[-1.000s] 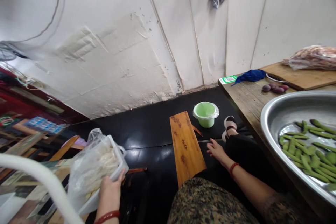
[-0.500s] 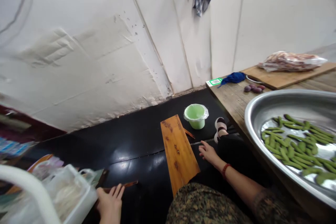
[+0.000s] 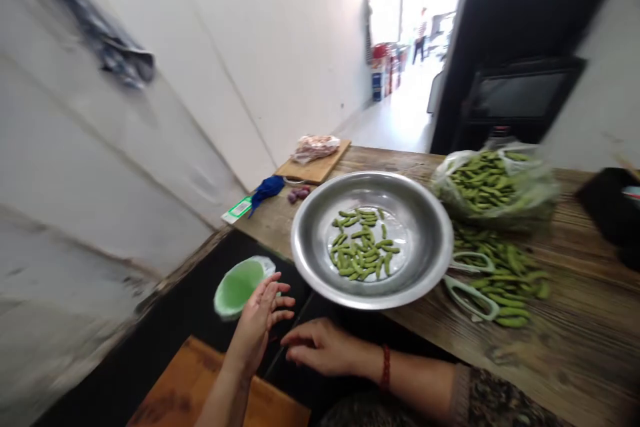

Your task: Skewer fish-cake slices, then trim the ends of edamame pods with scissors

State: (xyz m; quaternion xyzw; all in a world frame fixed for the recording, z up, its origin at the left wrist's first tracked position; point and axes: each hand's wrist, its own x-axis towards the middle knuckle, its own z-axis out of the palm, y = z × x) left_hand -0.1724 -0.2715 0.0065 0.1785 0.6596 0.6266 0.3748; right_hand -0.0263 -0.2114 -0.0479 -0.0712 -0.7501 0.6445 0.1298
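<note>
My left hand (image 3: 265,313) is raised with its fingers apart and holds nothing. It is in front of the light green bin (image 3: 239,287), whose right side it partly covers. Close by, my right hand (image 3: 323,347), with a red bracelet on the wrist, has loosely bent fingers and nothing in them. Both hands are below the table edge, near a large steel basin (image 3: 423,247) with green soybean pods (image 3: 363,250) on its bottom. Right of the basin, pale green scissors (image 3: 470,293) lie against more loose pods (image 3: 515,280).
Behind the loose pods stands a plastic bag of pods (image 3: 483,180). A wrapped package (image 3: 315,147) lies on a cutting board (image 3: 320,170); a blue cloth (image 3: 267,190) and several small purple bulbs (image 3: 299,194) are near it. Below is a wooden bench (image 3: 175,387). A person (image 3: 421,35) stands far off.
The view has swung right, bringing the whole basin, the bag and the scissors into sight. My left hand has come from beside the white container at left to near my right hand.
</note>
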